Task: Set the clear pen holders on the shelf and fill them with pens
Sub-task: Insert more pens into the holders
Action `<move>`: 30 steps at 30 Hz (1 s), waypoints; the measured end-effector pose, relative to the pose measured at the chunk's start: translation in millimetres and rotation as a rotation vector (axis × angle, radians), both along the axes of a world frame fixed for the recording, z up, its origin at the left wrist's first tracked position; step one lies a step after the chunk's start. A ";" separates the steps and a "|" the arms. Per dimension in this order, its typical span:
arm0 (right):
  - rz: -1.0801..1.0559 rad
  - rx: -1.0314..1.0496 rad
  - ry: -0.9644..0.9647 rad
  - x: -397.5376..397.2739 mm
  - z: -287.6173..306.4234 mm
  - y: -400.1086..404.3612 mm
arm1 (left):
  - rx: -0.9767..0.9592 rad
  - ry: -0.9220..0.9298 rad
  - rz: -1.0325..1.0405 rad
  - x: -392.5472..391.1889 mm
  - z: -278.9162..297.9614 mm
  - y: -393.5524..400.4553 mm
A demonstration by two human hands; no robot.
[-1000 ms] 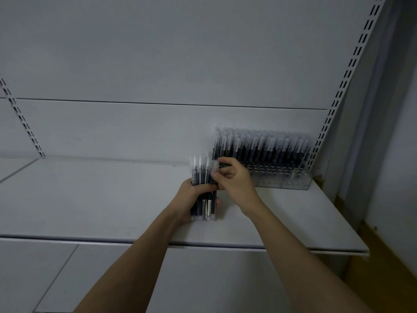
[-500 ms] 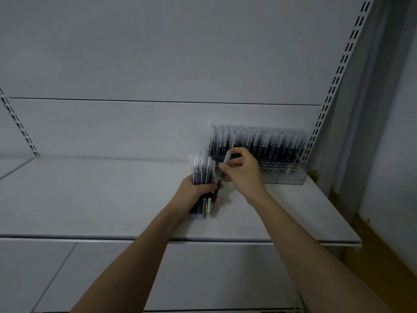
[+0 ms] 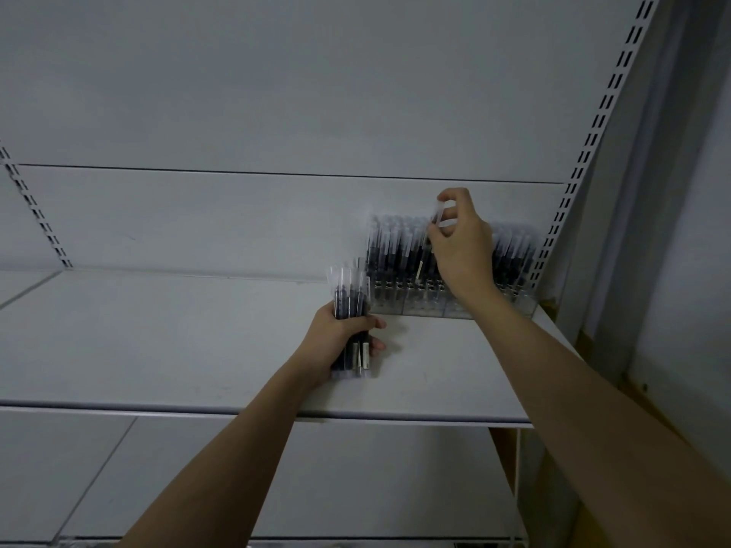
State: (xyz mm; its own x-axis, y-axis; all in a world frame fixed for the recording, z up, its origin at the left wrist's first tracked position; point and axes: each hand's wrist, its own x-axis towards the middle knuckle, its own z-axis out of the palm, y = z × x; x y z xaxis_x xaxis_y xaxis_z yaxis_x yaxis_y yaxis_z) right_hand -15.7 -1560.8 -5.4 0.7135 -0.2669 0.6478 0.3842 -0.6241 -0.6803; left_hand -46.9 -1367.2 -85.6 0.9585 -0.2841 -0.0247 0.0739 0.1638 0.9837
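Standing in a row at the back right corner of the shelf (image 3: 197, 342), the clear pen holders (image 3: 427, 306) are packed with upright dark pens (image 3: 391, 251) whose pale caps point up; the holders sit against the back panel (image 3: 277, 215), with their right end near the slotted upright (image 3: 553, 239). Above the middle of that row, the right hand (image 3: 461, 243) pinches a single pen (image 3: 434, 223) between thumb and fingertips, the pen roughly upright with its lower end down among the pens already in the holders. Whether its tip sits in a slot cannot be told, since the hand and the other pens hide it. Just left of the holders and nearer the shelf's front edge, the left hand (image 3: 340, 346) grips a bundle of pens (image 3: 352, 306), fingers curled round the barrels, caps up, the bundle's lower end at or close to the shelf surface. Both forearms reach up from below the shelf's front edge. Left of the holders the shelf surface runs pale grey. Below it a lower shelf (image 3: 158, 488) shows, and to the right of the upright a grey wall (image 3: 680, 191).
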 end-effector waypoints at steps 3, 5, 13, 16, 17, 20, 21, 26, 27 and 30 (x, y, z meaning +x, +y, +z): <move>-0.009 -0.014 -0.016 5.1 -1.9 0.0 | 0.003 -0.001 0.000 0.8 -0.1 -0.4; -0.003 -0.019 -0.013 8.3 -3.1 0.8 | 0.003 0.000 0.000 1.4 -0.3 -0.3; 0.004 -0.081 -0.003 16.4 -9.7 3.7 | 0.008 0.001 0.008 1.7 -0.9 -0.5; 0.034 -0.170 0.080 17.3 -19.2 5.4 | 0.013 0.004 0.012 2.0 -1.5 -0.3; 0.044 -0.202 0.113 17.0 -24.9 5.6 | 0.016 0.005 0.012 1.9 -1.6 -0.5; 0.041 -0.221 0.146 14.3 -39.8 4.9 | 0.019 0.001 0.012 1.1 -1.5 -0.6; 0.028 -0.202 0.136 11.9 -42.4 5.3 | 0.020 -0.002 0.011 1.0 -1.4 -0.3; -0.035 -0.022 0.013 -18.0 -60.4 14.2 | 0.024 0.002 0.046 -0.6 -0.3 -1.0; -0.002 0.037 0.038 -24.2 -69.2 16.6 | 0.028 0.007 0.058 -1.7 0.3 -1.7; 0.167 0.207 0.219 -37.8 -95.0 23.1 | 0.029 0.019 0.042 -3.9 2.2 -4.4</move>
